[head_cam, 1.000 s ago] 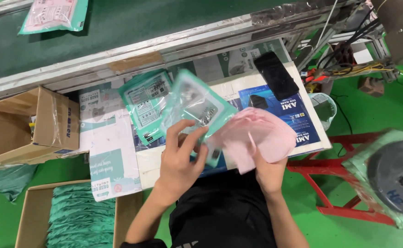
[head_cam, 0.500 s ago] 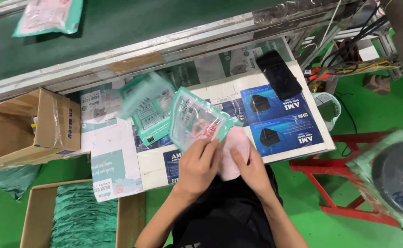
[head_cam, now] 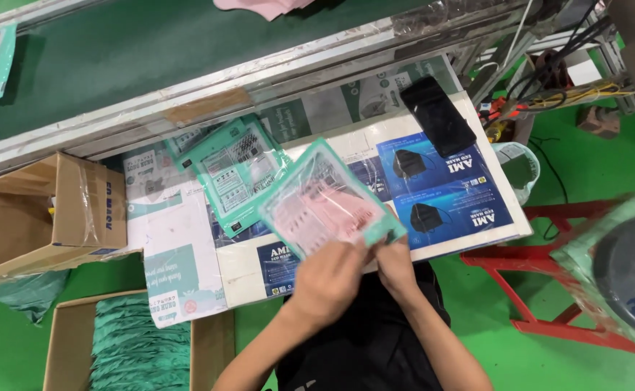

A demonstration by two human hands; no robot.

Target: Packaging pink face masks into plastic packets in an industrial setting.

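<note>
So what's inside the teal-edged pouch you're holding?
Through the clear front of the pouch, pink folded material fills most of it. Both hands, left and right, cover its near edge, so the opening is hidden.

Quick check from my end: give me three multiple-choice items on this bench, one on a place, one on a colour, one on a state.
1. Where does the black pouch lie?
A. on the far right part of the table
B. in the cardboard box
C. on the floor

2. What colour shows through the clear pouch in the hands?
A. blue
B. pink
C. yellow

3. How is that clear pouch held?
A. by one hand alone
B. lying flat, untouched
C. by both hands at its near edge

Answers:
1 A, it lies on the printed sheets near the table's far right corner.
2 B, pink contents fill it inside the teal border.
3 C, the left hand and right hand both pinch its near edge.
</note>
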